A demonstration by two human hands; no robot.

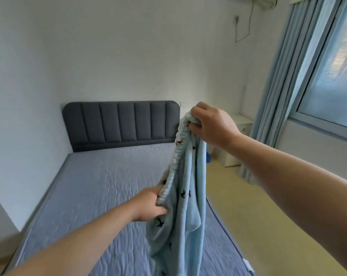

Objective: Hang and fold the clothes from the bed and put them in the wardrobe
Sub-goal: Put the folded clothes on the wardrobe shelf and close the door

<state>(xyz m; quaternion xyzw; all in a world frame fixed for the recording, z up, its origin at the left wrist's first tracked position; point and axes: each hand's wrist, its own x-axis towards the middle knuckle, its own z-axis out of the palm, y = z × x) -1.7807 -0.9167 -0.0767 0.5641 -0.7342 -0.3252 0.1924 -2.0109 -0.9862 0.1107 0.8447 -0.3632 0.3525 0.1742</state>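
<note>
A light blue garment (180, 216) with small dark bird prints and a gathered elastic waistband hangs in the air over the bed (101, 186). My right hand (210, 124) grips one end of the waistband, held high near the headboard's right corner. My left hand (150, 204) grips the waistband lower down and to the left. The cloth drops from both hands toward the bed's right side, and its lower end runs out of view at the bottom. The bed has a blue-grey quilted cover. No wardrobe is in view.
A dark grey padded headboard (121, 124) stands against the white back wall. A white bedside cabinet (236, 140) sits right of the bed. Blue curtains (292, 86) hang beside a window (334, 76) on the right. Pale floor (258, 216) runs along the bed's right side.
</note>
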